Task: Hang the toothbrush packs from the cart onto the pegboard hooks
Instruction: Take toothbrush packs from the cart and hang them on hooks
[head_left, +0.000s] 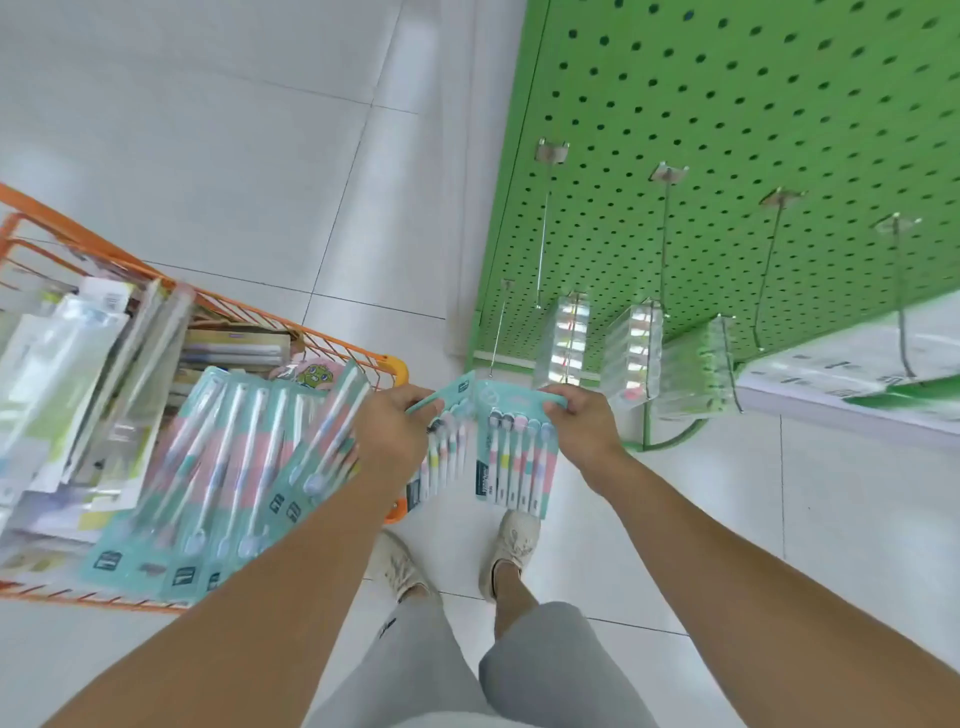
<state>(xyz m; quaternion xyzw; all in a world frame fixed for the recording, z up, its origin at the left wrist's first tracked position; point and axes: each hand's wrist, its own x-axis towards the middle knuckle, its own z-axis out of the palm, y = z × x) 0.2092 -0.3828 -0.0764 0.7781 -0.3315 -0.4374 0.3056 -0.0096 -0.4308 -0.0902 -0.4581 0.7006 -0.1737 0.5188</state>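
Note:
My left hand (397, 428) grips the top of one teal toothbrush pack (439, 460), and my right hand (582, 426) grips the top of a second teal toothbrush pack (517, 462). Both packs hang side by side between my hands, above the floor and my shoes. The orange wire cart (311, 338) stands at the left with several more teal packs (228, 467) lying in it. The green pegboard (727, 130) rises at the upper right, with several long metal hooks (543, 228) sticking out. Some hooks carry clear packs (631, 353).
Other boxed and bagged goods (67, 364) fill the cart's left side. A white base shelf (852, 384) runs under the pegboard at the right. White tiled floor (234, 130) stretches beyond the cart. My two feet stand just below the packs.

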